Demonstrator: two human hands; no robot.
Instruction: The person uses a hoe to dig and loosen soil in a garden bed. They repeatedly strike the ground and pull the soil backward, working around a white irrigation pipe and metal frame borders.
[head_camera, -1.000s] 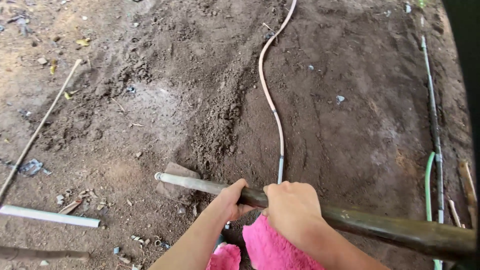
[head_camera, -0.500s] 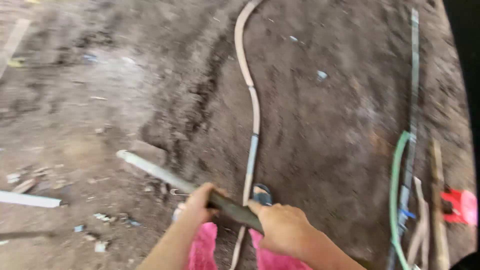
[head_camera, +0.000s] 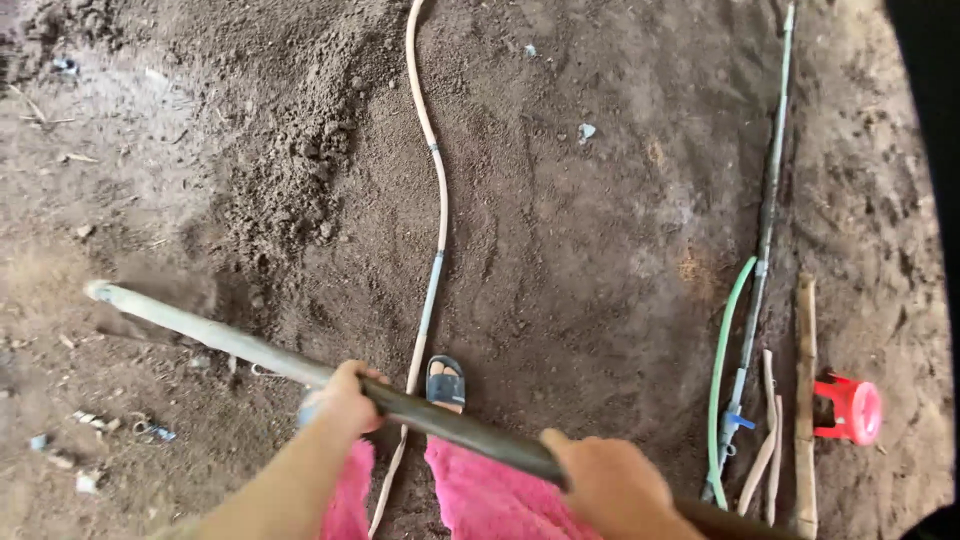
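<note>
I grip a long tool handle (head_camera: 230, 340), pale at its far end and dark near me, that crosses the lower view from left to right. My left hand (head_camera: 345, 400) is closed around its middle. My right hand (head_camera: 610, 485) holds the dark part closer to my body. The handle's far end (head_camera: 100, 292) sits low over loose brown soil (head_camera: 560, 230), and its head is blurred. My foot in a blue sandal (head_camera: 445, 382) stands under the handle, with pink trousers (head_camera: 490, 495) below.
A tan hose (head_camera: 437, 180) runs up the middle of the soil. At the right lie a dark pipe (head_camera: 768, 210), a green hose (head_camera: 720, 370), a wooden stick (head_camera: 805, 400) and a red container (head_camera: 850, 408). Small litter dots the packed ground at the left.
The handle's far end has swung further left and away from me. My hands have slid lower in view, and the view has shifted right, bringing in the red container.
</note>
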